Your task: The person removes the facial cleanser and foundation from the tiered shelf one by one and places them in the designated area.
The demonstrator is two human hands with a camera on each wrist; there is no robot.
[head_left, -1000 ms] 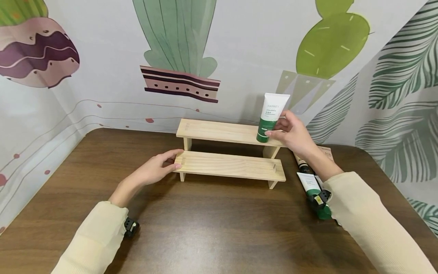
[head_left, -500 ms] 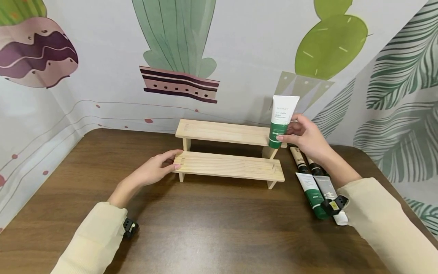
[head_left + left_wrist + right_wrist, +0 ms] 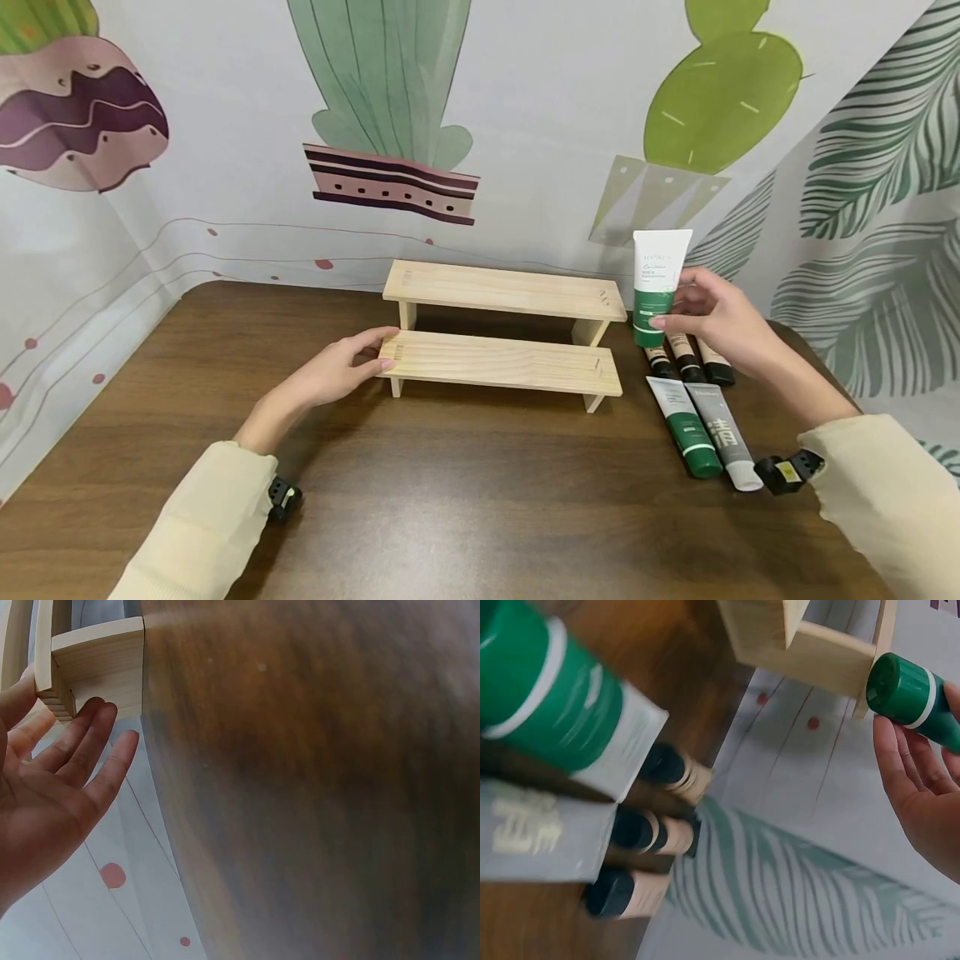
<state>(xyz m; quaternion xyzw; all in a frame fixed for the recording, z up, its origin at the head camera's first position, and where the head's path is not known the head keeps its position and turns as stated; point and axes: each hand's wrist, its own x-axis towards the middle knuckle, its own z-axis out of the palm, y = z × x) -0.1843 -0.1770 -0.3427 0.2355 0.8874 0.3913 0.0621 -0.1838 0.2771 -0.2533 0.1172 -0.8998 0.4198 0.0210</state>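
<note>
My right hand (image 3: 720, 321) pinches a white and green squeeze tube (image 3: 662, 283) between thumb and fingers. The tube is upright, green cap down, in the air just right of the top step of a two-step wooden shelf (image 3: 498, 362). In the right wrist view its green cap (image 3: 900, 694) shows close to the shelf's end. At the shelf's other end, my left hand (image 3: 337, 367) holds the left edge of the lower step. Seen from the left wrist, thumb and index finger grip the board's end, while the other fingers (image 3: 82, 746) extend loosely beside it.
Right of the shelf, a second white and green tube (image 3: 684, 425) and a grey tube (image 3: 722, 433) lie on the brown table (image 3: 465, 500). Behind them lie several beige tubes with black caps (image 3: 686, 358), partly covered by my right hand. A cactus-print cloth (image 3: 540, 125) hangs behind.
My right hand has carried the tube rightward and a little down, from over the top step's right part to beyond its end. The left hand has stayed on the lower step.
</note>
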